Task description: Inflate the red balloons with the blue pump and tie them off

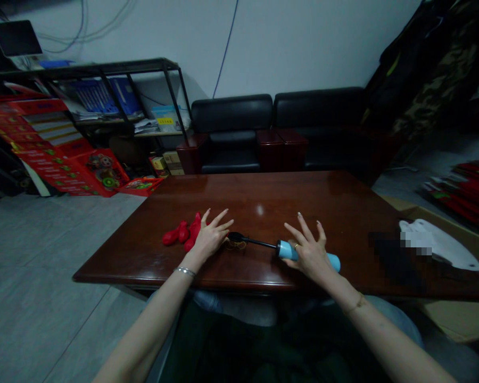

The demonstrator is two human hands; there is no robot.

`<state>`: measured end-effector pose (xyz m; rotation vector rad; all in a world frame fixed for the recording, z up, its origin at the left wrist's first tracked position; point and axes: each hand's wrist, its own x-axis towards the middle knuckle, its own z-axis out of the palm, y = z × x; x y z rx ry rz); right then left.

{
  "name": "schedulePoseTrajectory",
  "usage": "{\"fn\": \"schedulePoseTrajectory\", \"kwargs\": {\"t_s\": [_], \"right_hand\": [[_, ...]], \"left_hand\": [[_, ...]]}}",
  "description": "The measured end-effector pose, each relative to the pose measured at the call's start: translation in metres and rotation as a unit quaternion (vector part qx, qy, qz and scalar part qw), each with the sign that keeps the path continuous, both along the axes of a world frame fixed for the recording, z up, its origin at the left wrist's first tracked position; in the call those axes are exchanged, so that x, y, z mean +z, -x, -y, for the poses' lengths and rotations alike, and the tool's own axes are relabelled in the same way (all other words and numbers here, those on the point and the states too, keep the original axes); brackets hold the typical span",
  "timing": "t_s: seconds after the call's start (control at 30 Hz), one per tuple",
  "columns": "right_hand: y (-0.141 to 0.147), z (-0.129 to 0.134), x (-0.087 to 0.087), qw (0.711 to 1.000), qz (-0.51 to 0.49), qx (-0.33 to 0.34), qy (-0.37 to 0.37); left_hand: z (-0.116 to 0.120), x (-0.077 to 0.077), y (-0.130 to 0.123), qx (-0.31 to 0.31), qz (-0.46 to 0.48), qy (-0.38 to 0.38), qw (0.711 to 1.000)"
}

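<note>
A light blue hand pump (287, 250) with a black collar lies on the brown table, its thin black rod (261, 243) drawn out to the left. The rod ends in a dark rounded handle (236, 236); a thin tan loop lies beside it. My right hand (311, 252) rests over the blue barrel, fingers spread and raised rather than wrapped around it. At the left, red bulbous shapes (182, 232), like a twisted balloon, lie on the tabletop. My left hand (211, 236), fingers stretched apart, is against their right side and close to the handle, partly covering the red shapes.
The glossy table (259, 191) fills the middle. A white panel (443, 244) and a blurred dark item sit at its right end, near a cardboard box (475, 229). Beyond are black sofas (231, 114), a metal shelf (159, 65) and stacked red boxes (56, 154).
</note>
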<state>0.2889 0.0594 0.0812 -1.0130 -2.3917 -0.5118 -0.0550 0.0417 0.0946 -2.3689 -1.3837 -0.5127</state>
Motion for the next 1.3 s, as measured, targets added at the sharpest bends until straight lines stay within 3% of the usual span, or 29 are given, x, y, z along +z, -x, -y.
{"fn": "schedulePoseTrajectory", "kwargs": {"t_s": [0.23, 0.37, 0.6, 0.83, 0.97, 1.13, 1.3], "right_hand": [[0.038, 0.003, 0.004, 1.0, -0.014, 0.017, -0.01], [0.049, 0.005, 0.004, 1.0, -0.017, 0.01, -0.001], [0.035, 0.004, -0.004, 1.0, 0.001, 0.008, 0.016], [-0.006, -0.002, -0.01, 1.0, -0.003, 0.0, 0.014], [-0.022, 0.0, -0.011, 1.0, -0.001, 0.0, 0.011], [-0.018, 0.003, -0.012, 1.0, 0.005, 0.007, 0.008], [0.009, 0.004, -0.01, 1.0, -0.009, 0.017, 0.013]], "left_hand": [[0.001, 0.002, -0.028, -0.023, 0.016, -0.013, 1.0], [0.0, -0.001, -0.031, -0.025, 0.02, -0.018, 0.999], [-0.002, -0.009, -0.016, -0.027, 0.0, -0.009, 1.0], [-0.003, -0.005, 0.008, -0.002, 0.007, 0.003, 1.0], [-0.004, -0.004, 0.009, -0.002, 0.003, 0.007, 1.0], [-0.003, -0.008, -0.002, -0.02, -0.008, 0.01, 1.0], [0.0, -0.006, -0.023, -0.031, -0.013, -0.002, 0.999]]}}
